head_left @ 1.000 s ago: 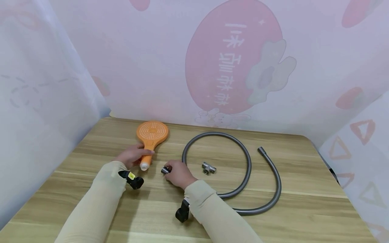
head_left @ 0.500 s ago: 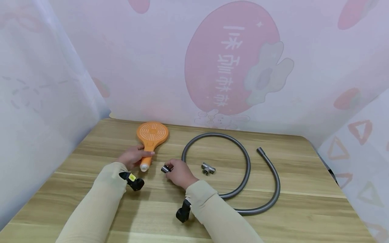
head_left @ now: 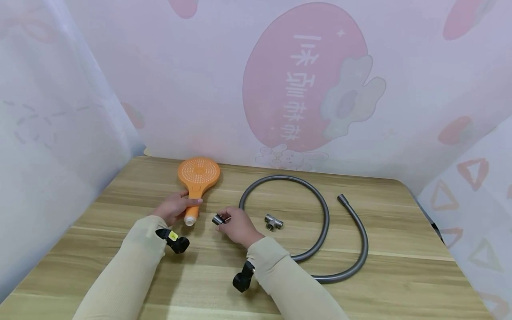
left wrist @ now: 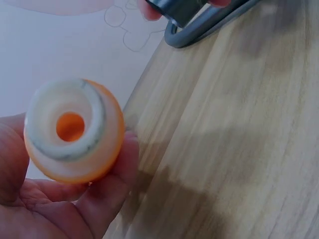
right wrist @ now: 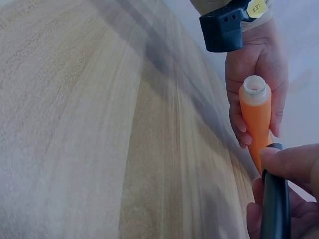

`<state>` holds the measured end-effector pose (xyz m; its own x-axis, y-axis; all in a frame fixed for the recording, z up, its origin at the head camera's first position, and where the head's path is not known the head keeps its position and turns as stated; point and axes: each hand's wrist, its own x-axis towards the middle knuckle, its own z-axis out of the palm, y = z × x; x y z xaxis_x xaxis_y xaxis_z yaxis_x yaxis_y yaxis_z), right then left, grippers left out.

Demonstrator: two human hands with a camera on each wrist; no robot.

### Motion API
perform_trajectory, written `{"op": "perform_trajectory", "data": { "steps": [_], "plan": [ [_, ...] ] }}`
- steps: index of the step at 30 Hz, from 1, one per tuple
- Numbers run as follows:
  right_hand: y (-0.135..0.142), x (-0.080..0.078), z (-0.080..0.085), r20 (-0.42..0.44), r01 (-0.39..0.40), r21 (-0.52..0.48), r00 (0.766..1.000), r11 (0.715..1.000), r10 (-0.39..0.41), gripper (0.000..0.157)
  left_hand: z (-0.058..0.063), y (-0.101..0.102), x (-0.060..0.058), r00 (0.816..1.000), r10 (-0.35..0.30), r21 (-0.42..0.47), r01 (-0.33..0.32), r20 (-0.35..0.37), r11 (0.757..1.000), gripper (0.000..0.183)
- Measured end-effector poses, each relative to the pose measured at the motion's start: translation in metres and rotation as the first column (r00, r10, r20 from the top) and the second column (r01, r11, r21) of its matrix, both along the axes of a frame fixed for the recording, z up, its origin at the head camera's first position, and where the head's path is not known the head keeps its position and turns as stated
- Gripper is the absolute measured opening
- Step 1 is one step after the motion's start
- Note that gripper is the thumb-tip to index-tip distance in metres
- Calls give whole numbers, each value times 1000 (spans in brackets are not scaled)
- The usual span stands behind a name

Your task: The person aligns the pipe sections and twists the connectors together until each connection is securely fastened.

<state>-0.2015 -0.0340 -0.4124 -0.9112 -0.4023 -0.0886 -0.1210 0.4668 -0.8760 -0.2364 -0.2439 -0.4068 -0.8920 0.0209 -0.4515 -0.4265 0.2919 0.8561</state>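
White neck (head_left: 190, 221) of the orange shower head (head_left: 198, 172) and the hose end (head_left: 218, 219): near each other but apart, left of centre.
The shower head's long axis runs up and down the frame, neck toward the bottom edge; the left hand (head_left: 171, 209) is nearer, thumb and fingers curled round the handle (head_left: 193, 210). Just right, the right hand (head_left: 240, 226) pinches the hose end between thumb and fingers, pointing it left toward the neck.
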Motion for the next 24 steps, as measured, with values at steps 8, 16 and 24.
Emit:
{"op": "perform_trajectory", "data": {
  "steps": [8,16,24],
  "plan": [
    [3,1,4,4,-7,-12,1000,1000,7,33,4,5,1,999,20,27,-19,-40,999,70],
    [5,2,8,-36,-18,-31,999,999,17,36,1,5,3,996,45,32,-43,-80,999,67],
    [8,3,12,-41,-3,-55,999,998,1,35,2,8,5,992,94,58,-90,-86,994,61]
  ]
}}
